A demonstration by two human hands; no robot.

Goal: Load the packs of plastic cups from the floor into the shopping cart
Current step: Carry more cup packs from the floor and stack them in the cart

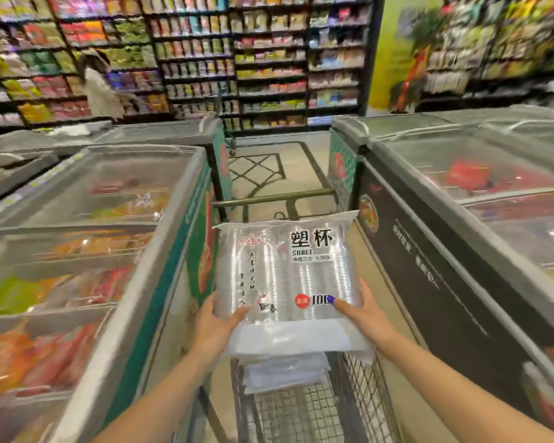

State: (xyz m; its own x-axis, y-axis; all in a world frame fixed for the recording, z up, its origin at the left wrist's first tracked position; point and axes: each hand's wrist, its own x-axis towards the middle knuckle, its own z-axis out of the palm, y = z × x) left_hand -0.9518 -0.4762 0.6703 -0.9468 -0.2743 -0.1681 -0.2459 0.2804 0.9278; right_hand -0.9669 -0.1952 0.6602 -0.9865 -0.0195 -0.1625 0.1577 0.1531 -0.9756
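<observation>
A clear pack of plastic cups [288, 276] with black printed characters is held flat above the wire shopping cart [365, 398]. My left hand [215, 324] grips its near left edge, thumb on top. At the near right edge my right hand [362, 311] grips the same pack, thumb on top as well. Under it, inside the cart, lies another clear pack [285, 372], mostly hidden. The cart's far handle bar [272, 197] shows beyond the held pack.
Glass-topped chest freezers flank the narrow aisle, one on the left [93, 251] and one on the right [461, 219], close to the cart's sides. A patterned floor [269, 167] runs ahead to stocked shelves [237, 59]. A person [100, 87] stands at the far left shelves.
</observation>
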